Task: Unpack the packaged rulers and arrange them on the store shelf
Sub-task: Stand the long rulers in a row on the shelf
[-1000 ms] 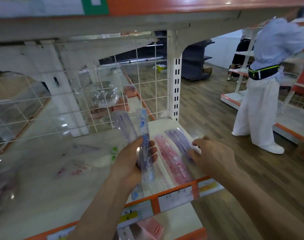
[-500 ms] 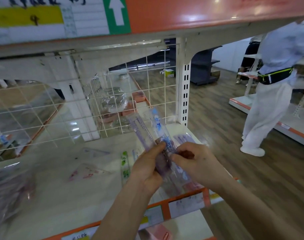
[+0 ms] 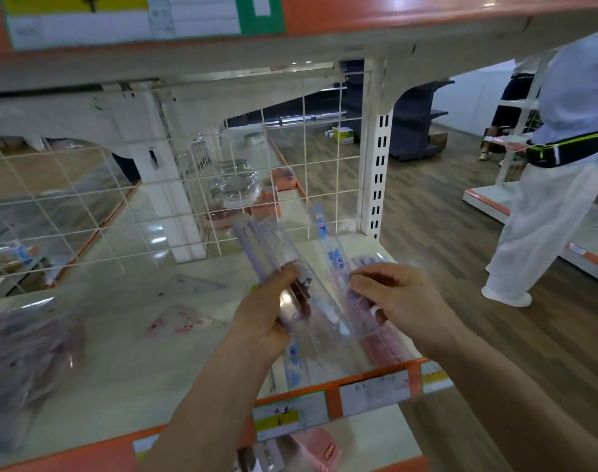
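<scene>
Our left hand [image 3: 267, 321] grips a clear purple-printed plastic ruler [image 3: 256, 243]; our right hand [image 3: 406, 304] pinches a clear blue-printed ruler [image 3: 330, 247] just beside it, above flat pink rulers [image 3: 382, 349] lying on the white metal shelf [image 3: 120, 352].

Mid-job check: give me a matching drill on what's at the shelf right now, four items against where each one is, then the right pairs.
Items
1. purple-printed rulers
2. blue-printed ruler
3. pink rulers
4. pink box

Places
A. lying flat on the shelf, near its front right corner
B. on the lower shelf
C. gripped by the left hand
D. pinched by the right hand

Pairs: 1-C, 2-D, 3-A, 4-B
</scene>
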Tool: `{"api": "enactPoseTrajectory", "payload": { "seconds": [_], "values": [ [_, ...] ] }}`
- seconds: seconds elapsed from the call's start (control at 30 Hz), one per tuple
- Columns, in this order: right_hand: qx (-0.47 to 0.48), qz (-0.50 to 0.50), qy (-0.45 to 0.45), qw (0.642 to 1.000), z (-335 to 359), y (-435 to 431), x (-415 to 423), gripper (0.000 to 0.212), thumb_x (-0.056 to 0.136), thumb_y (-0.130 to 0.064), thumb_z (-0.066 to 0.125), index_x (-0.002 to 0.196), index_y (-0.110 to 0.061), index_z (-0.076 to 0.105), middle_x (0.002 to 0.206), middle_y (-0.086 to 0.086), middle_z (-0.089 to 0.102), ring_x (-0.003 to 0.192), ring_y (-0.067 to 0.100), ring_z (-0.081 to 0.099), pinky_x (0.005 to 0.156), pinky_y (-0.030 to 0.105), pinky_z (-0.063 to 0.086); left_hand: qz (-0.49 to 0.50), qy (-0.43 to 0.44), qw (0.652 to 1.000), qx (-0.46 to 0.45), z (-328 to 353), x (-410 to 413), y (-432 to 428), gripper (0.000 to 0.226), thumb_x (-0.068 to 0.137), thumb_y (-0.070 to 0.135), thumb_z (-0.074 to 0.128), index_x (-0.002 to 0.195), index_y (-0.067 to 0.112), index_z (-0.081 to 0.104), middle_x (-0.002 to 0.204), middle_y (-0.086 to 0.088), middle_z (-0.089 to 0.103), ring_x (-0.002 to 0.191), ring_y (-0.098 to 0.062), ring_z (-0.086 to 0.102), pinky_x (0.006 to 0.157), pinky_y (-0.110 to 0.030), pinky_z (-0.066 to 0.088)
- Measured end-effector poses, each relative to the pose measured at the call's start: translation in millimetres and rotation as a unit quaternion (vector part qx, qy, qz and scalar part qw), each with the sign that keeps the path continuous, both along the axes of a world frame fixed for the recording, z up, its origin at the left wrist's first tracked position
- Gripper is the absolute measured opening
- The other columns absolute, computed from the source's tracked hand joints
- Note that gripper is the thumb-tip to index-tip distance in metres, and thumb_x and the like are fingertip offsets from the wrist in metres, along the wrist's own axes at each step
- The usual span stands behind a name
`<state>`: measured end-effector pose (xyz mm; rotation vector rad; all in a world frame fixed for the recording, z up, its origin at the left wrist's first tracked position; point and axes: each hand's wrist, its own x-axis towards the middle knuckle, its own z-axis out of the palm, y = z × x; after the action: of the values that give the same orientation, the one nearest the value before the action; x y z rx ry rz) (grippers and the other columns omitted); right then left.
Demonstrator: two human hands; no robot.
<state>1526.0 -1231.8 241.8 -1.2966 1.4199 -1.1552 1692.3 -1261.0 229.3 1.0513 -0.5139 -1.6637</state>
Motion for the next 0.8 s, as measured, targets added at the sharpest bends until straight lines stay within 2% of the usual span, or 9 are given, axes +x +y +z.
{"api": "enactPoseTrajectory", "payload": {
  "seconds": [0.1, 0.23, 0.33, 0.43, 0.57, 0.73, 0.8],
  "values": [
    [-0.008, -0.001, 0.064, 0.998, 0, -6, -6, 0.016, 0.087, -0.011, 0.063, 0.075, -0.016, 0.072, 0.065, 0.0, 0.069, 0.052, 0.006, 0.056, 0.044, 0.016, 0.042, 0.018, -0.047, 0.998, -0.041, -3, 32, -9, 0.015, 0.093, 0.012, 0.056, 0.08, 0.013, 0.063, 0.069, -0.005, 0.057, 0.06, -0.015, 0.053, 0.046, -0.022, 0.046],
    [-0.001, 0.031, 0.156, 0.987, -9, -9, 2, 0.013, 0.085, -0.013, 0.064, 0.076, -0.013, 0.073, 0.062, -0.003, 0.068, 0.051, 0.004, 0.056, 0.048, 0.013, 0.044, 0.039, -0.098, 0.992, -0.07, -2, 66, -9, 0.015, 0.095, 0.012, 0.05, 0.082, 0.013, 0.058, 0.056, 0.0, 0.058, 0.044, -0.009, 0.054, 0.041, -0.018, 0.041],
    [0.017, 0.074, 0.177, 0.981, -17, -10, 20, 0.011, 0.086, -0.016, 0.064, 0.078, -0.013, 0.071, 0.057, -0.005, 0.066, 0.047, -0.001, 0.057, 0.047, 0.012, 0.045, 0.064, -0.109, 0.99, -0.06, 1, 81, -6, 0.016, 0.094, 0.012, 0.051, 0.081, 0.014, 0.061, 0.053, 0.001, 0.06, 0.044, -0.009, 0.054, 0.042, -0.018, 0.042],
    [0.035, 0.109, 0.194, 0.974, -23, -12, 38, 0.008, 0.085, -0.02, 0.067, 0.077, -0.018, 0.069, 0.062, -0.003, 0.069, 0.053, 0.003, 0.064, 0.054, 0.018, 0.051, 0.066, -0.107, 0.991, -0.055, 1, 86, -2, 0.017, 0.094, 0.011, 0.051, 0.08, 0.014, 0.06, 0.052, 0.0, 0.059, 0.044, -0.009, 0.053, 0.041, -0.019, 0.041],
    [0.042, 0.138, 0.243, 0.959, -26, -17, 55, 0.015, 0.085, -0.021, 0.064, 0.075, -0.012, 0.07, 0.064, 0.004, 0.071, 0.062, 0.014, 0.069, 0.067, 0.029, 0.059, 0.038, -0.126, 0.99, -0.059, -2, 85, 1, 0.015, 0.095, 0.011, 0.051, 0.083, 0.012, 0.06, 0.053, 0.0, 0.058, 0.045, -0.011, 0.051, 0.04, -0.022, 0.037],
    [0.053, 0.15, 0.304, 0.939, -22, -15, 62, 0.029, 0.087, -0.028, 0.062, 0.067, -0.009, 0.071, 0.059, 0.001, 0.071, 0.053, 0.006, 0.065, 0.063, 0.021, 0.055, 0.034, -0.128, 0.99, -0.047, -3, 80, 2, 0.014, 0.095, 0.011, 0.052, 0.084, 0.012, 0.062, 0.055, 0.0, 0.059, 0.045, -0.011, 0.053, 0.041, -0.021, 0.04],
    [0.052, 0.158, 0.35, 0.922, -21, -10, 63, 0.034, 0.087, -0.039, 0.06, 0.07, -0.011, 0.069, 0.062, 0.0, 0.071, 0.057, 0.008, 0.066, 0.067, 0.027, 0.057, 0.034, -0.128, 0.99, -0.04, -2, 78, 3, 0.012, 0.094, 0.011, 0.054, 0.085, 0.012, 0.062, 0.055, -0.001, 0.06, 0.045, -0.012, 0.054, 0.041, -0.021, 0.042]
  ]
}}
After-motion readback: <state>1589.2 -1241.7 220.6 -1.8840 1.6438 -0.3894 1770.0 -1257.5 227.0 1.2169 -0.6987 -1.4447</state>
